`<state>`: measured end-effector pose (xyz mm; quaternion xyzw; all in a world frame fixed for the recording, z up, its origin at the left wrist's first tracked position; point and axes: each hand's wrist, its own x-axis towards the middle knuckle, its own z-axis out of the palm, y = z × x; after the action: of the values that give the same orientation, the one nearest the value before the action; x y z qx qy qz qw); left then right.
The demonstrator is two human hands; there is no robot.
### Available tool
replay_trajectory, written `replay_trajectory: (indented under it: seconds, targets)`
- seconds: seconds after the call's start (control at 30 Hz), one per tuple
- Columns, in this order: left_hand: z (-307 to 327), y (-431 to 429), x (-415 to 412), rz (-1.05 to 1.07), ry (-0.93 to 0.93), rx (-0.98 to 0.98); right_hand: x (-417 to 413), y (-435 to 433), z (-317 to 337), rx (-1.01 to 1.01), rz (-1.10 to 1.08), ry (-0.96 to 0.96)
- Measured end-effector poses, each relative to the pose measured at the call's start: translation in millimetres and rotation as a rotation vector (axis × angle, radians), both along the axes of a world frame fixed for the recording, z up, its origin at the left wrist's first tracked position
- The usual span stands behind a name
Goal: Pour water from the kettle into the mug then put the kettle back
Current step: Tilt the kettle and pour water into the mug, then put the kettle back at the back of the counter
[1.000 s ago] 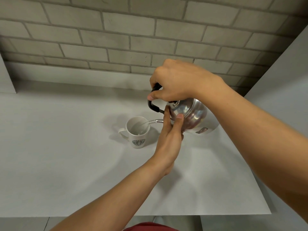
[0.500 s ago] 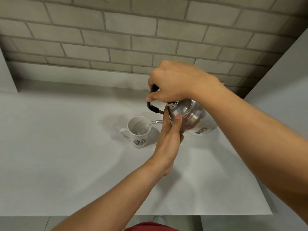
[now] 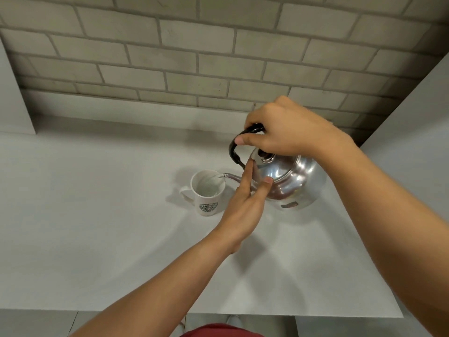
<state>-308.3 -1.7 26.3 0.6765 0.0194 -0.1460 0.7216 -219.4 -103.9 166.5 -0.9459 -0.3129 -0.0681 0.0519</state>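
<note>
A shiny steel kettle (image 3: pixel 291 181) with a black handle hangs tilted to the left over the white table (image 3: pixel 97 227). My right hand (image 3: pixel 284 132) is closed around the handle from above. My left hand (image 3: pixel 245 205) presses flat against the kettle's lid and front, fingers straight. The thin spout reaches over the rim of a white mug (image 3: pixel 206 193) with a green round logo, and water runs from the spout into the mug. Clear water lies in the mug. The mug stands upright, its handle pointing left.
A grey brick wall (image 3: pixel 194 57) closes off the back of the table. A pale panel (image 3: pixel 413 142) rises on the right side and another (image 3: pixel 14 105) at the far left. The table's front edge runs just above my red clothing.
The kettle has tilted back a little, so its lid and knob show more. Both hands keep their hold, and the mug has not moved.
</note>
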Motion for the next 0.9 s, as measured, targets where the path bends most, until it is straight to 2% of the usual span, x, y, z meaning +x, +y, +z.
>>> replay_trajectory:
  seconds: [0.27, 0.53, 0.63, 0.7, 0.83, 0.9]
  targets:
    - [1.3, 11.2, -0.9, -0.081, -0.095, 0.175, -12.4, -43.2, -26.6, 0.285, -0.071, -0.098]
    - [20.1, 43.0, -2.5, -0.012, -0.356, 0.525, -28.7, -70.7, -50.1, 0.673, -0.171, -0.079]
    - [31.7, 51.1, -3.9, -0.094, -0.443, 0.653, -34.2, -74.7, -51.3, 0.78, -0.191, -0.095]
    - [37.6, 55.9, -5.8, -0.079, -0.478, 0.668, -36.5, -80.4, -53.1, 0.813, -0.2, -0.101]
    - [52.6, 52.1, 4.9, 0.167, -0.616, 0.558, -39.6, -87.5, -60.6, 0.835, -0.208, -0.078]
    - [59.0, 42.5, 18.7, 0.125, -0.639, 0.522, -39.3, -87.7, -64.4, 0.842, -0.207, -0.066]
